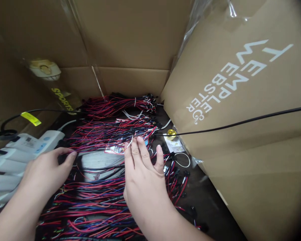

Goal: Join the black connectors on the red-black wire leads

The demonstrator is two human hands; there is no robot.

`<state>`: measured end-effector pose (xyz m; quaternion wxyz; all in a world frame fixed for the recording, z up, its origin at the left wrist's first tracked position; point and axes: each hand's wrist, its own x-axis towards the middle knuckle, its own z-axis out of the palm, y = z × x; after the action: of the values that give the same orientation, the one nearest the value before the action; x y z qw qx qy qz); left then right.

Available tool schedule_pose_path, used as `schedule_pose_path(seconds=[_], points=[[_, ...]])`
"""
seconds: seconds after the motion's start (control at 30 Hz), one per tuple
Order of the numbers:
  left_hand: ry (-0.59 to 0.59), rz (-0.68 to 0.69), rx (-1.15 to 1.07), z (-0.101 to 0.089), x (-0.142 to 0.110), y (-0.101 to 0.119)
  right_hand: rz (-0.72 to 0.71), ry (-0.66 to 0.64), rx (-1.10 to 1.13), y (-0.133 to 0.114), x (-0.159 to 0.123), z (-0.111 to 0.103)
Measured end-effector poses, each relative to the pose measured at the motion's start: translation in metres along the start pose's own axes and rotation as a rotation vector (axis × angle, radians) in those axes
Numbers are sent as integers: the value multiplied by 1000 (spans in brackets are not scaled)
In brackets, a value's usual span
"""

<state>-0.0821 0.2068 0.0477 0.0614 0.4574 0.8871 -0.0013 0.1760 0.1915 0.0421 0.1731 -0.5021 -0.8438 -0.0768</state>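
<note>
My left hand [46,172] is at the left ends of a middle bundle of red and black wires [97,132], thumb and forefinger pinched together on the wire ends. Flat over the right part of that bundle lies my right hand [142,170], its fingers stretched out and the thumb apart. A white cable tie [129,142] shows by its fingertips. Below the hands, more red, black and blue wires [97,194] spread in rows, with small black connectors [187,174] at their right ends. A pale grey patch [97,162] shows between the bundles.
A tied wire bundle [115,105] lies at the back against cardboard [130,40]. At left are a white power strip [22,160] and a bottle [55,83]. A printed carton [240,100] leans at right, crossed by a black cable [230,124]. A gold-coloured round object [171,134] sits beside it.
</note>
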Motion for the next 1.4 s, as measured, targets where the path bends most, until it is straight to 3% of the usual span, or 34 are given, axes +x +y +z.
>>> schedule_pose_path(seconds=[0.23, 0.53, 0.8, 0.97, 1.07, 1.23, 1.4], points=[[19, 66, -168, -11, -9, 7, 69, 31, 73, 9, 3, 3], [-67, 323, -1011, -12, -22, -4, 81, 139, 59, 23, 5, 29], [-132, 547, -1304, -35, -47, -5, 116, 132, 44, 29, 5, 37], [-157, 660, -1344, -41, -58, -6, 133, 114, 46, 30, 6, 41], [-85, 577, -1290, -36, -50, -2, 163, 91, 60, 31, 8, 44], [229, 310, -1117, -10, -12, -3, 122, 103, 166, 37, 15, 45], [241, 309, -886, 12, 12, -6, 157, 186, 314, 45, 24, 42]])
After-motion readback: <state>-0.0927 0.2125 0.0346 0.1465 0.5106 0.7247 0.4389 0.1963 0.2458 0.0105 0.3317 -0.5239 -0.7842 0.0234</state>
